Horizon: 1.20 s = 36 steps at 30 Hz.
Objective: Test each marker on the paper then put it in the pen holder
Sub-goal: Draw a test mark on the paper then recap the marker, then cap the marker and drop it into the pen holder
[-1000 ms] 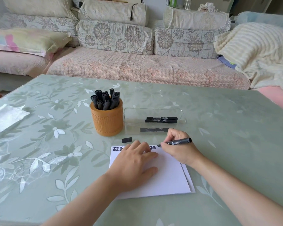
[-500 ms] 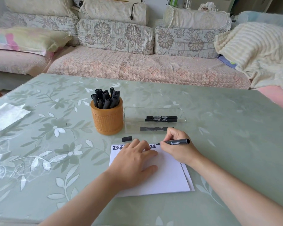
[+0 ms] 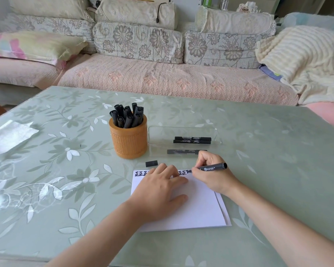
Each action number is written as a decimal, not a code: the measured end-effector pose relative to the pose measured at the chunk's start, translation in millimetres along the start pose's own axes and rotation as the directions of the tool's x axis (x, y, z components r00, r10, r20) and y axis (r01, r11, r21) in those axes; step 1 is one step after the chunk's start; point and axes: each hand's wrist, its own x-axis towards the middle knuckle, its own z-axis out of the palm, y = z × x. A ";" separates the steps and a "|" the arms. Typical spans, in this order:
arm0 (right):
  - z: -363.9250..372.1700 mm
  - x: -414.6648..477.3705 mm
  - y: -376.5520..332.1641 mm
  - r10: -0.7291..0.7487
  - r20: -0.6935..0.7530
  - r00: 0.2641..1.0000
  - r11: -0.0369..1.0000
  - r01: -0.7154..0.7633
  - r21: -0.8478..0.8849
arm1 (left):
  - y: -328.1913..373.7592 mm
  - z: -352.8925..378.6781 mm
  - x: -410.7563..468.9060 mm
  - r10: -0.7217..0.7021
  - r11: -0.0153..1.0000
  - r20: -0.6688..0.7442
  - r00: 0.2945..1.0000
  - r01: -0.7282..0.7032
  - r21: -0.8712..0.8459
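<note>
While the left hand (image 3: 160, 191) lies flat on the paper (image 3: 197, 207), fingers straight and spread, I read that as pinning the sheet so it won't slide under the stroke. Right hand (image 3: 210, 176) is curled round the marker (image 3: 212, 167) in a writing pinch, with its tip down at the top edge of the paper and its barrel pointing off to the right. It sits at the right end of a row of black test marks (image 3: 140, 173) running along that edge, partly hidden by the left fingers. So this is the testing step, marker uncapped. The loose black cap (image 3: 151, 163) sits on the surface (image 3: 278, 151) just above the sheet, near enough to grab for recapping, I'd guess. Pen holder (image 3: 129, 140) stands upright just behind and left of the paper, already packed with capped markers (image 3: 126, 115), so most of the job looks done. Clear tray (image 3: 183, 132) beside the holder has two markers (image 3: 192, 140) lying in it. One more (image 3: 183, 151) lies at the tray's front wall, and I can't tell whether it's inside or just outside. Those look like the ones left to test. Both hands are close together on the sheet, not touching each other.
</note>
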 end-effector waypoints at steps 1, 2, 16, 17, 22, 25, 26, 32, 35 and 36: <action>0.1 -0.1 0.6 -0.006 0.008 1.000 1.000 0.006 0.005 | 0.0 -0.2 0.0 -0.001 1.000 0.000 1.000 0.001 -0.002; -0.1 -0.3 1.3 -0.012 0.020 1.000 1.000 0.012 -0.001 | 0.0 -0.2 0.2 -0.001 1.000 -0.002 1.000 0.001 -0.005; -3.8 2.6 -6.0 0.040 -0.031 0.999 0.998 -0.038 0.059 | -1.2 1.8 1.2 0.024 1.000 -0.010 1.000 -0.024 -0.009; -4.7 2.4 -6.7 0.066 -0.039 0.997 0.990 -0.061 0.129 | -1.4 1.7 1.5 0.023 1.000 -0.009 1.000 -0.023 -0.008; -8.6 -2.1 -16.5 0.019 -0.032 0.999 0.988 -0.014 0.152 | -7.3 -2.7 2.7 0.051 0.996 -0.014 0.999 -0.052 -0.066; -12.2 -2.1 -32.3 -0.044 -0.022 0.999 0.997 0.046 0.061 | -19.8 -11.3 9.0 0.011 0.997 -0.128 0.992 -0.020 -0.068; -13.5 -2.5 -36.6 -0.056 -0.010 0.998 0.997 0.056 0.048 | -25.8 -14.2 11.2 -0.031 0.998 -0.178 0.983 0.021 -0.055; -16.2 -9.8 -44.8 -0.082 0.233 0.969 0.996 0.070 0.056 | -52.7 -26.8 14.9 -0.276 0.957 -0.164 0.947 0.286 0.044; -11.0 -7.8 -48.7 -0.011 0.320 0.948 0.992 -0.029 0.122 | -54.7 -30.6 16.5 -0.287 0.953 -0.117 0.951 0.297 0.069; -9.3 -7.0 -49.7 0.000 0.331 0.944 0.990 -0.046 0.131 | -55.2 -30.6 17.2 -0.293 0.951 -0.082 0.953 0.300 0.083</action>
